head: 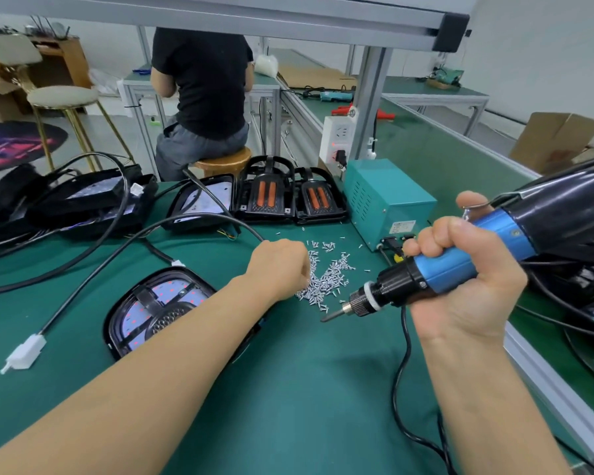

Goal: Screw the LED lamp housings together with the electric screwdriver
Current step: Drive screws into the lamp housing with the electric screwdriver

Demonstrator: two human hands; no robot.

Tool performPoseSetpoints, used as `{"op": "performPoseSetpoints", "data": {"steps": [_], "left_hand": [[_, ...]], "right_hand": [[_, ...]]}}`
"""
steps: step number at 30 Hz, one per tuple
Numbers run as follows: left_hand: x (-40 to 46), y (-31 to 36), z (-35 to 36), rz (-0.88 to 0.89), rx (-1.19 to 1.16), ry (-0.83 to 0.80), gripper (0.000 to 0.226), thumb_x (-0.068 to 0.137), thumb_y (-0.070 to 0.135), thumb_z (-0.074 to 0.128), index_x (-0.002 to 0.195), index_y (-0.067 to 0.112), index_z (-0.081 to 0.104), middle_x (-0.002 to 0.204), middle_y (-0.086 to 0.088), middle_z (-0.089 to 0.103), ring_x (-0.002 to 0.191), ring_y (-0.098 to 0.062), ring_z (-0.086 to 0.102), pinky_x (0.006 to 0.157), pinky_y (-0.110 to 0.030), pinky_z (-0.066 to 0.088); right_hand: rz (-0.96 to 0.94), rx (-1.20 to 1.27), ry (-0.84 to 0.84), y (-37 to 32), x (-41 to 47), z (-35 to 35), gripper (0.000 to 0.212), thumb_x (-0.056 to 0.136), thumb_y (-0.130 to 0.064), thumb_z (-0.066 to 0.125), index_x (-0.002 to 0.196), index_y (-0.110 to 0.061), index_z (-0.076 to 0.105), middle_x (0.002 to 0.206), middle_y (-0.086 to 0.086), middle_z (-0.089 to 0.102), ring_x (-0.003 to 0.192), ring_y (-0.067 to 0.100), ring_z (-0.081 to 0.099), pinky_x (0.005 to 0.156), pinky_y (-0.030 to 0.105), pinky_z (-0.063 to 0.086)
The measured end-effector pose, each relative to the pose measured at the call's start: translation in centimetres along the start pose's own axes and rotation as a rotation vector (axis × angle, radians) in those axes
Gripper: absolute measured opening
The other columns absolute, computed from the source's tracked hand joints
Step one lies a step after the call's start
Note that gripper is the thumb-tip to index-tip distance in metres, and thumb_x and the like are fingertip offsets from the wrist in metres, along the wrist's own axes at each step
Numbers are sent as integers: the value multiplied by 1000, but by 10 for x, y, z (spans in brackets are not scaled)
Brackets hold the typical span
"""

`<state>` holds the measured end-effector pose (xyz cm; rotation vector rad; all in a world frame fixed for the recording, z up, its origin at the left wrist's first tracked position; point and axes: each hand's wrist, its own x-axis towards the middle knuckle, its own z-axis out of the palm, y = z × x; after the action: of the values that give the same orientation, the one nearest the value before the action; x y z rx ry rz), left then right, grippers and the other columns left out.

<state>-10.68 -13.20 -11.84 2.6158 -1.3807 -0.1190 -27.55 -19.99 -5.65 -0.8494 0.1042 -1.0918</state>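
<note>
The green felt-like bench mat (306, 389) carries a pile of small silver screws (326, 277). My left hand (278, 265), beside that pile, has curled fingers; contents indiscernible. My right hand (460, 269) grips the blue-and-black electric screwdriver (460, 265); no legible markings.

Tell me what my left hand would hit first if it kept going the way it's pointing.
Probably the pile of screws: the left hand already reaches its near edge, knuckles facing it. Depth is unclear.

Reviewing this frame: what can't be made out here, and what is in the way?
Head view only:
- Left hand fingertips: hidden behind its own knuckles at the heap of small silver screws, so no pinched screw shows.
- Blue-and-black electric screwdriver in the right hand: its rear is cut off by the right edge.
- Near black LED lamp housing: the left forearm covers its right side.
- Screw heads: too small to read.
</note>
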Motion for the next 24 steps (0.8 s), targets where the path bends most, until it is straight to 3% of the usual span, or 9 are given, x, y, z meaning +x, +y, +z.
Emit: {"op": "performPoseSetpoints", "data": {"steps": [5,13,18,21,24], "left_hand": [[-3,0,3,-38,6,5,12,85,14,60,87,18,72,94,-2,72,90,-26,64,72,-31,50],[-3,4,2,-23,59,-19,18,87,10,52,88,16,69,92,-3,71,88,-27,63,71,-30,47],[-4,6,4,9,117,-46,13,87,9,45,77,14,52,81,-5,62,72,-26,50,68,-31,36],[-7,3,-3,-53,-163,18,14,87,12,47,85,9,61,86,-6,66,78,-24,57,68,-32,46],[-19,-6,-17,-139,-579,128,14,84,10,55,75,13,65,75,-3,72,64,-15,57,63,-27,47]], "right_hand": [[-2,-9,-1,1,0,-3,24,71,-3,48,92,-14,54,50,-4,45,47,12,44,57,24,43],[-2,-15,-14,-3,-1,-3,23,72,-4,49,91,-15,55,50,-4,46,47,11,45,57,23,44],[-3,-8,-14,-7,-2,-3,23,72,-3,48,90,-16,55,50,-5,46,47,11,45,56,23,44],[-17,-18,-5,-11,-2,-2,24,71,-3,48,89,-16,55,49,-5,45,47,11,44,57,23,44],[-22,-6,13,-15,-2,1,24,70,-3,48,90,-16,53,49,-5,45,48,11,43,58,22,43]]}}
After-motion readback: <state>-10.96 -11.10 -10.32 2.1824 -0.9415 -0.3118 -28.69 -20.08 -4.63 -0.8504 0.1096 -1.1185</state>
